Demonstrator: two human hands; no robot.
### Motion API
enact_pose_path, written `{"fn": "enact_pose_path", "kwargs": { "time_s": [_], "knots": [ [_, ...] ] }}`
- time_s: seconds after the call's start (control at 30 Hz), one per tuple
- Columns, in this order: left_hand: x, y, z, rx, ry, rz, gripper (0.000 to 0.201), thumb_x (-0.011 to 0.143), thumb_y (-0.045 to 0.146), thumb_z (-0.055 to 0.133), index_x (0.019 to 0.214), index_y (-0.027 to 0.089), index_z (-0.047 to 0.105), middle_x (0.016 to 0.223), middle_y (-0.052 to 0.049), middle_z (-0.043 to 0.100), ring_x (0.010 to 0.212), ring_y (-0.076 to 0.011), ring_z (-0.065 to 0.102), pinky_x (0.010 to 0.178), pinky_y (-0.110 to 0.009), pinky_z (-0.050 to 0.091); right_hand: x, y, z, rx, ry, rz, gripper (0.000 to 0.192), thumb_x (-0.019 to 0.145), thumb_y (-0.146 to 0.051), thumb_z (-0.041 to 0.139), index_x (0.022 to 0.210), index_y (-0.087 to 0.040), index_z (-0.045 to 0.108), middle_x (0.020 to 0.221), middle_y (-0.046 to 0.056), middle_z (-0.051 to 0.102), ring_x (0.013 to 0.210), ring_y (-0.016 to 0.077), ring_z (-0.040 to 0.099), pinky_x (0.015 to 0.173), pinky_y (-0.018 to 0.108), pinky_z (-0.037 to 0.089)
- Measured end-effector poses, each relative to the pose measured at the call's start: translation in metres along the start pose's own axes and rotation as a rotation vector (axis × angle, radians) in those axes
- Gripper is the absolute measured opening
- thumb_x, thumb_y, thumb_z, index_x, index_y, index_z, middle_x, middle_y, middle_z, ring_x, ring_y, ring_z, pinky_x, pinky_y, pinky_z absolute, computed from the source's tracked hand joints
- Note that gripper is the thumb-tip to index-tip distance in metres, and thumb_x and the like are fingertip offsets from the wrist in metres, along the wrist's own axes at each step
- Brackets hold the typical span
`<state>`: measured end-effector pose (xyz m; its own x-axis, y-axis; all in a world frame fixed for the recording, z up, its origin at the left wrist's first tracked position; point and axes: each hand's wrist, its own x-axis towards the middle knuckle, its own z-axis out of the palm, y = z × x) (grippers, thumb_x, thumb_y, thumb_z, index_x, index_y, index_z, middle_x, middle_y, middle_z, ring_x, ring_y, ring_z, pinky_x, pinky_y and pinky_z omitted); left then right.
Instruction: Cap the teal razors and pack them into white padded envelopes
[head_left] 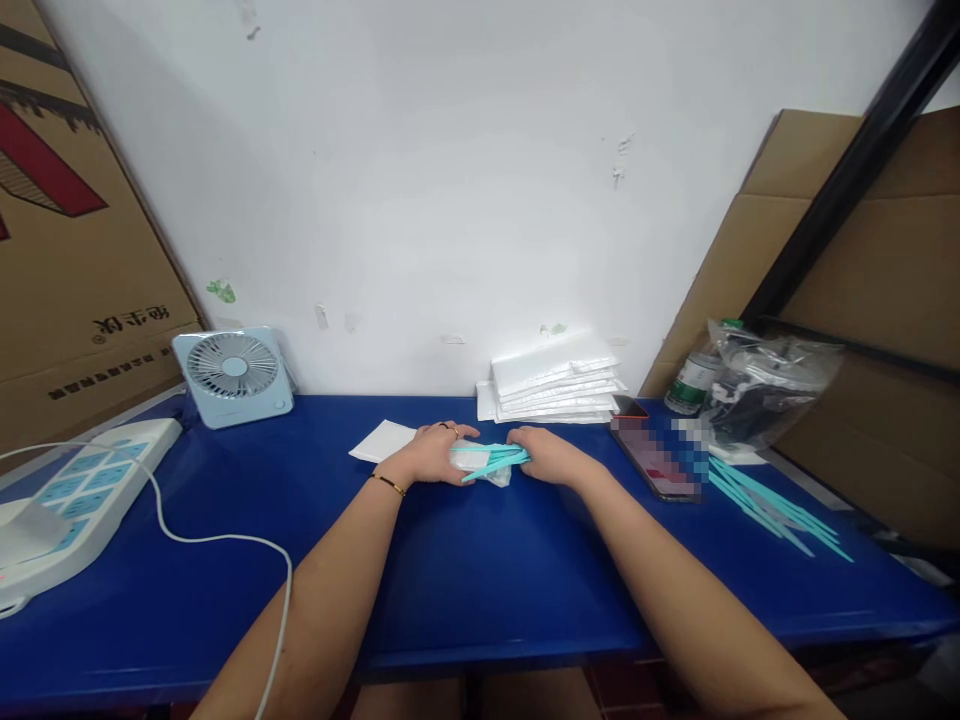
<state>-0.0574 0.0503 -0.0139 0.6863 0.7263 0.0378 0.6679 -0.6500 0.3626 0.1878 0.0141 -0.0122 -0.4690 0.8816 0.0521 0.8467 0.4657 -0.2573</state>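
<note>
Both forearms stretched forward, left hand (433, 452) and right hand (549, 455) fingers pinching teal sticks (495, 461) in clear bag

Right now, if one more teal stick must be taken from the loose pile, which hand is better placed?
Probably the right hand. The loose teal sticks lie on the table's right side, beyond the phone. The left hand is farther away, and both hands grip the small bundle.

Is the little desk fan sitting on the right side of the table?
No, the fan stands at the blue table's left rear.
</note>
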Motion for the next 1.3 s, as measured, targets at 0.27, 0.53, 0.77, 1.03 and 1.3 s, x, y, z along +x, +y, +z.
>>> {"fn": "enact_pose_path", "kwargs": {
  "time_s": [0.27, 0.53, 0.77, 1.03, 1.3],
  "knots": [
    [0.000, -0.004, 0.002, -0.039, 0.013, -0.006, 0.079, 0.061, 0.057, 0.066, 0.131, 0.030, 0.044, 0.123, -0.005, 0.055, 0.115, -0.0289, 0.049, 0.094, -0.036, 0.037, -0.015, 0.013, -0.004, 0.160, 0.070, -0.018, 0.055, 0.068, -0.014, 0.064, 0.121, -0.023, 0.052, 0.114, 0.006, 0.054, 0.093, 0.0173, 0.055, 0.077, 0.026, 0.042],
    [-0.003, -0.002, -0.006, -0.022, 0.008, 0.030, 0.078, 0.060, 0.064, 0.066, 0.129, 0.031, 0.048, 0.132, -0.005, 0.050, 0.126, -0.0302, 0.037, 0.101, -0.039, 0.031, -0.032, 0.025, -0.016, 0.316, 0.062, -0.013, 0.043, 0.063, -0.034, 0.075, 0.102, -0.021, 0.063, 0.099, 0.004, 0.060, 0.081, 0.0167, 0.057, 0.071, 0.028, 0.046],
    [0.001, 0.000, 0.000, -0.084, 0.054, -0.072, 0.030, 0.078, 0.044, 0.053, 0.097, 0.023, 0.065, 0.095, -0.003, 0.064, 0.087, -0.0199, 0.059, 0.073, -0.027, 0.044, -0.029, 0.020, -0.013, 0.326, 0.060, -0.006, 0.013, 0.071, -0.024, 0.064, 0.082, -0.018, 0.069, 0.080, 0.003, 0.066, 0.070, 0.0151, 0.058, 0.064, 0.025, 0.043],
    [0.007, -0.011, 0.003, -0.123, 0.252, -0.149, 0.021, 0.080, 0.032, 0.047, 0.083, 0.021, 0.064, 0.083, -0.002, 0.065, 0.075, -0.0165, 0.058, 0.065, -0.026, 0.042, -0.041, 0.040, -0.027, 0.501, -0.034, 0.092, 0.020, 0.072, -0.032, 0.062, 0.081, -0.016, 0.069, 0.070, 0.002, 0.064, 0.064, 0.0141, 0.055, 0.059, 0.024, 0.041],
    [0.010, -0.006, 0.003, -0.250, 0.266, -0.077, 0.026, 0.083, 0.037, 0.045, 0.084, 0.019, 0.064, 0.089, -0.003, 0.065, 0.081, -0.0168, 0.057, 0.070, -0.026, 0.043, -0.030, 0.026, -0.016, 0.692, -0.034, 0.120, 0.034, 0.070, -0.042, 0.065, 0.089, -0.014, 0.073, 0.081, 0.006, 0.070, 0.074, 0.0180, 0.061, 0.069, 0.028, 0.046]
  ]
}}
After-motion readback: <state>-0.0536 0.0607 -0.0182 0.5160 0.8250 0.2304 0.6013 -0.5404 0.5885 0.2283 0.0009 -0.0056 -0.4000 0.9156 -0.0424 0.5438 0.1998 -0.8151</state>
